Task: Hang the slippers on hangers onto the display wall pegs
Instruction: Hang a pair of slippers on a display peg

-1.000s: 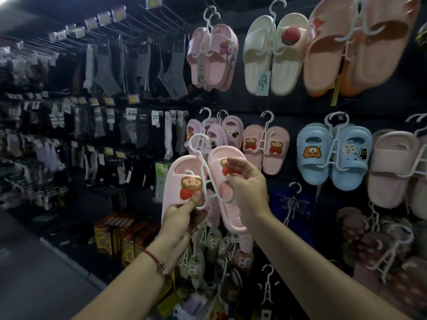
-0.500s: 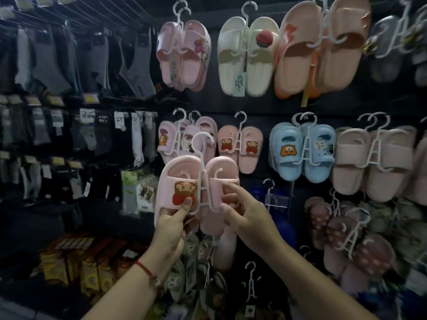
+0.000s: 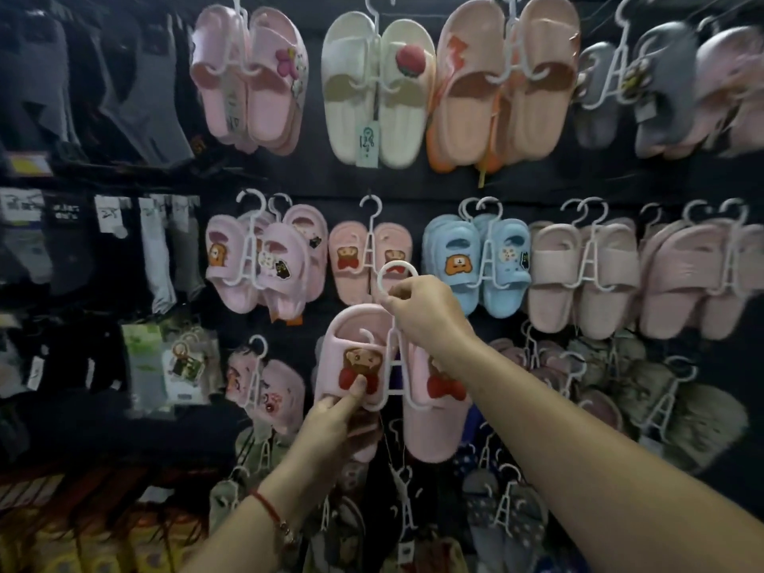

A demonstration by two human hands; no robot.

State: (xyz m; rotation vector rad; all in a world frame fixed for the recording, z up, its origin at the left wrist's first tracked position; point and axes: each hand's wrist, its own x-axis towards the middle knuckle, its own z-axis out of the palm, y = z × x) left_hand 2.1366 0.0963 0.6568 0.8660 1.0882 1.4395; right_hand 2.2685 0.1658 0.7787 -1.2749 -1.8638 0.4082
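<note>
The right hand [image 3: 426,316] hides the hanger [image 3: 396,366] neck and the top of one pink slipper [image 3: 434,423]. At 12 o'clock, hooks are cropped by the frame. At 9 o'clock the socks [image 3: 153,250] are blurred, labels unreadable. Pegs cannot be seen.

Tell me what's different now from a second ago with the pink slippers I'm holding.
The right hand moved from the right slipper's strap up to pinch the white hanger just below its hook. The left hand still grips the left pink slipper; the pair is not yet hung.
</note>
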